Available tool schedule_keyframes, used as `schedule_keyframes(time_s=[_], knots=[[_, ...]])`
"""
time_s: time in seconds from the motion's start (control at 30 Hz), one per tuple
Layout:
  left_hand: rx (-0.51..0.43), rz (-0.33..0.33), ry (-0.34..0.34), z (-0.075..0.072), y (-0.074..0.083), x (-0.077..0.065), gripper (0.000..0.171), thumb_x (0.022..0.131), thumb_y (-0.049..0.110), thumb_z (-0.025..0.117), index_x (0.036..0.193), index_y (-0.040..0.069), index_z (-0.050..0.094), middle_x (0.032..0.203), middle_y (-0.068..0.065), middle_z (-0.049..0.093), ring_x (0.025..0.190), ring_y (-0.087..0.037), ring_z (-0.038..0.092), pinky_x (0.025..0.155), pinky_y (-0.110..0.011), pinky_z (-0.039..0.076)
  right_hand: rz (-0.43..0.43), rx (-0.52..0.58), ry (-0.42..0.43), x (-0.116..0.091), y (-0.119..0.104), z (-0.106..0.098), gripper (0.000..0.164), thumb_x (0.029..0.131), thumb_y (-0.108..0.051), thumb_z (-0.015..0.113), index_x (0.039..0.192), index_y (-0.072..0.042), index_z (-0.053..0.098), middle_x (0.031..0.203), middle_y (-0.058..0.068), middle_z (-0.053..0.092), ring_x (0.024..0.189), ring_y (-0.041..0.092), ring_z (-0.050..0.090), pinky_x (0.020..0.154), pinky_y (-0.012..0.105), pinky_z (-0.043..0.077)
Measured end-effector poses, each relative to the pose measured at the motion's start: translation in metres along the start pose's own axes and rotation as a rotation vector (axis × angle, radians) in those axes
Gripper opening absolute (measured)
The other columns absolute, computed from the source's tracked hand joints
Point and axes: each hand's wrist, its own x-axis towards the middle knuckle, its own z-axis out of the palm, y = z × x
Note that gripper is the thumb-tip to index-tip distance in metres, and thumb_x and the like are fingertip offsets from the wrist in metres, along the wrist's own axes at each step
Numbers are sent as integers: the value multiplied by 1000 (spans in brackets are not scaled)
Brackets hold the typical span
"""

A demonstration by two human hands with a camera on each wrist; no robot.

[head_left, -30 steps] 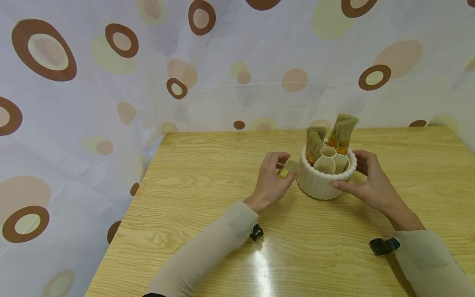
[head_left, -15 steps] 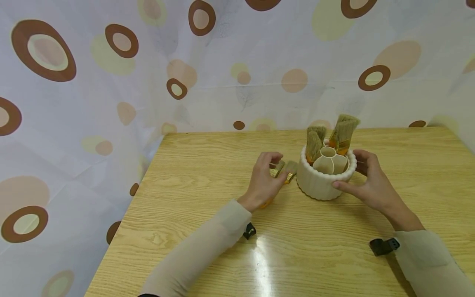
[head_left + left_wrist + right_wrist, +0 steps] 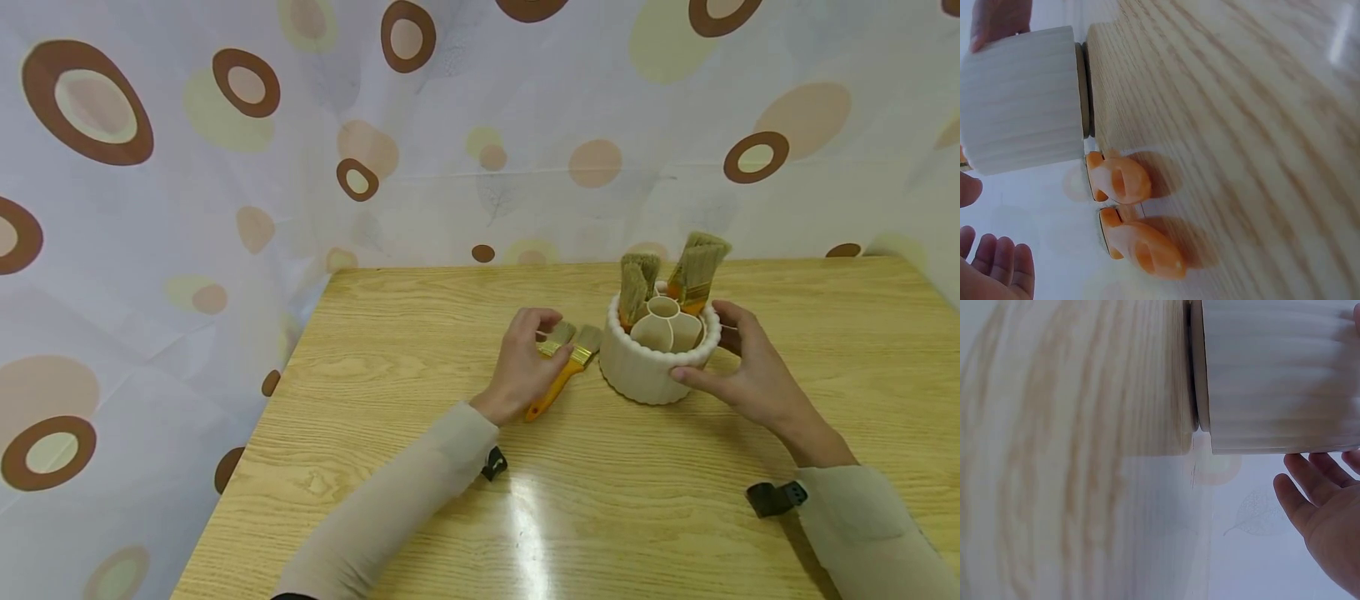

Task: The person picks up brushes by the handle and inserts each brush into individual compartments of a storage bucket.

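My right hand (image 3: 757, 383) grips the side of a cream, ribbed round brush holder (image 3: 648, 379), thumb at the front and fingers behind. Several paintbrushes stand bristles-up in its rear compartments, such as a wide paintbrush (image 3: 697, 267) at the back right; the front compartments look bare. My left hand (image 3: 521, 362), fingers loosely bent and holding nothing, hovers over two paintbrushes lying left of the holder. One paintbrush (image 3: 557, 390) shows its orange handle; the other paintbrush (image 3: 560, 333) is partly hidden by the hand. Both orange handles (image 3: 1147, 249) appear in the left wrist view.
A wood-grain table (image 3: 375, 358) carries everything. Behind it and to the left hangs a white sheet (image 3: 480, 125) printed with brown and beige circles. Black wrist straps (image 3: 776, 498) hang from both sleeves.
My left hand has drawn back to the left, off the paintbrush nearest the holder, uncovering it and part of the second one. The right hand keeps its hold; the holder has turned slightly.
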Motion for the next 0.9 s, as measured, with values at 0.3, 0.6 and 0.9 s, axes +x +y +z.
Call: schedule_keyframes(time_s=[0.3, 0.6, 0.9], knots=[[-2, -52, -42, -4, -5, 1, 37, 88, 10, 69, 120, 3, 52, 113, -14, 52, 99, -25, 52, 87, -38, 49, -15, -2, 15, 1, 0, -1, 99, 76, -15, 81, 149, -4, 15, 144, 23, 27, 125, 48, 35, 93, 66, 31], [9, -126, -86, -4, -11, 2, 37, 88, 12, 68, 120, 3, 52, 116, -17, 50, 100, -28, 52, 88, -37, 48, 7, -6, 8, 2, -1, -2, 98, 77, -16, 81, 147, -1, 15, 146, 23, 24, 127, 47, 35, 92, 65, 34], [28, -193, -142, -4, -17, 5, 39, 88, 13, 68, 123, 1, 52, 120, -15, 50, 102, -25, 50, 88, -30, 46, 12, -5, 6, 2, -3, -2, 97, 77, -17, 81, 147, -2, 15, 145, 23, 25, 127, 47, 35, 92, 65, 33]])
